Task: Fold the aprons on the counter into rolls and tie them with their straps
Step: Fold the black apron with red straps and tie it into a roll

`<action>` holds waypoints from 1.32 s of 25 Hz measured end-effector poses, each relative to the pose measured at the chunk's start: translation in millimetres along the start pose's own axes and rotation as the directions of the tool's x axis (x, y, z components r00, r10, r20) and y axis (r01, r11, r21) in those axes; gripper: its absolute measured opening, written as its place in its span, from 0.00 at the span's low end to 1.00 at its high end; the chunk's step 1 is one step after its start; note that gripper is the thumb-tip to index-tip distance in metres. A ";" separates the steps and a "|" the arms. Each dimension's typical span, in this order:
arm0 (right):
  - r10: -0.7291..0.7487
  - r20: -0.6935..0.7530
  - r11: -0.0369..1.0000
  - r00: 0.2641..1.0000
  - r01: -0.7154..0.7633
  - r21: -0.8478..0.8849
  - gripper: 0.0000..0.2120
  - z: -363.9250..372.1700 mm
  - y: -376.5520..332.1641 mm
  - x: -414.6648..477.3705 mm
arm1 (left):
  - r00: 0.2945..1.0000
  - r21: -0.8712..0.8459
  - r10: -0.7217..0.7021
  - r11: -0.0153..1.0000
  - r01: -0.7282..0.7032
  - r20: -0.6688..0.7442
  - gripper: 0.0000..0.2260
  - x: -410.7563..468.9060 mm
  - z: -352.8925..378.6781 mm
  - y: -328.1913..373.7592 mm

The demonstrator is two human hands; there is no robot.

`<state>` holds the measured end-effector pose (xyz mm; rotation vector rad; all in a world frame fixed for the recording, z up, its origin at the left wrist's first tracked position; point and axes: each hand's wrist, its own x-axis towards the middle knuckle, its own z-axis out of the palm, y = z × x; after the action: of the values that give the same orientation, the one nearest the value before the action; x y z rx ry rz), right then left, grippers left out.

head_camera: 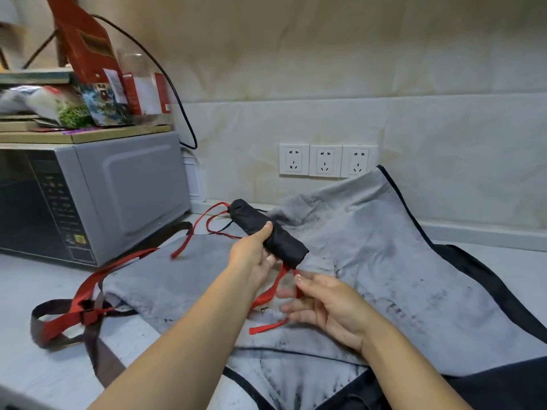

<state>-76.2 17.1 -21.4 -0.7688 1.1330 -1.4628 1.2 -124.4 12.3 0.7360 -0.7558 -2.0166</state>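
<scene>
A black apron rolled into a tight roll (251,220) is held above the counter by my left hand (254,255), thumb on top and fingers curled under it. Red straps (268,294) hang from the roll's near end. My right hand (322,303) pinches one red strap just below the roll. More red strap (213,220) trails from the far end onto the counter. Beneath both hands a grey apron (384,261) with dark trim lies spread flat and stained. Its red and brown neck strap (77,309) loops at the left.
A grey microwave (88,196) stands at the left with boxes and packets (88,93) stacked on top and a black cable (177,93) behind. Three wall sockets (325,161) sit on the back wall. The white counter (35,365) edge runs along the lower left.
</scene>
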 end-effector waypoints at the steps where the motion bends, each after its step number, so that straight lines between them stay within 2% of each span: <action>1: -0.040 -0.048 0.993 0.998 0.034 -0.112 0.06 0.0 1.1 1.6 | 0.999 0.016 0.034 0.999 -0.034 -0.012 0.09 1.6 -1.4 -0.8; 4: -0.216 -0.168 0.888 0.962 0.122 -0.444 0.10 -5.5 -5.5 1.1 | 0.986 0.040 0.157 0.987 -0.154 -0.063 0.08 5.2 -7.2 0.7; 8: -0.299 -0.120 0.740 0.947 0.151 -0.655 0.11 -6.5 -12.1 -7.4 | 0.934 0.105 0.308 0.950 -0.293 -0.180 0.05 6.6 -14.9 8.4; 9: -0.333 -0.130 0.720 0.934 0.162 -0.675 0.11 -7.1 -13.7 -8.6 | 0.922 0.168 0.355 0.929 -0.329 -0.156 0.05 4.1 -14.0 7.3; 11: -0.424 -0.160 0.709 0.891 0.217 -0.671 0.10 -12.1 -19.1 -8.8 | 0.907 0.310 0.420 0.861 -0.404 0.014 0.08 -5.5 -11.2 2.9; 12: -0.481 -0.174 0.687 0.859 0.246 -0.684 0.10 -18.1 -22.4 -8.4 | 0.900 0.362 0.413 0.825 -0.433 0.135 0.09 -11.0 -9.1 0.0; 15: -0.684 -0.185 0.491 0.706 0.257 -0.833 0.06 -33.1 -27.5 -5.2 | 0.862 0.472 0.277 0.745 -0.472 0.425 0.12 -25.5 0.3 -9.8; 17: -0.717 -0.208 0.484 0.665 0.261 -0.835 0.07 -35.0 -22.3 -2.5 | 0.832 0.514 0.175 0.714 -0.475 0.527 0.10 -30.6 9.3 -18.7; 19: -0.693 -0.251 0.530 0.675 0.241 -0.813 0.09 -34.5 -16.1 0.8 | 0.836 0.535 0.124 0.716 -0.449 0.535 0.08 -32.2 14.7 -27.9; 23: -0.676 -0.327 0.574 0.660 0.195 -0.795 0.07 -37.5 -9.1 6.4 | 0.897 0.494 0.043 0.823 -0.282 0.441 0.15 -29.7 13.6 -52.5; 26: -0.633 -0.358 0.612 0.687 0.161 -0.774 0.07 -41.1 -2.7 9.9 | 0.901 0.442 -0.027 0.877 -0.186 0.432 0.18 -26.4 12.6 -66.6; 31: -0.643 -0.366 0.586 0.673 0.124 -0.801 0.04 -46.9 9.3 19.2 | 0.866 0.419 -0.169 0.906 -0.051 0.471 0.24 -23.9 8.5 -68.9; 33: -0.688 -0.346 0.523 0.638 0.106 -0.846 0.06 -45.4 13.6 21.2 | 0.864 0.413 -0.165 0.909 -0.053 0.475 0.23 -22.8 5.0 -69.5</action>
<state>-117.2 7.8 -51.9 -1.2456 2.3781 -1.7130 -26.2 -71.4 -30.3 0.4557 -1.5215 -2.1521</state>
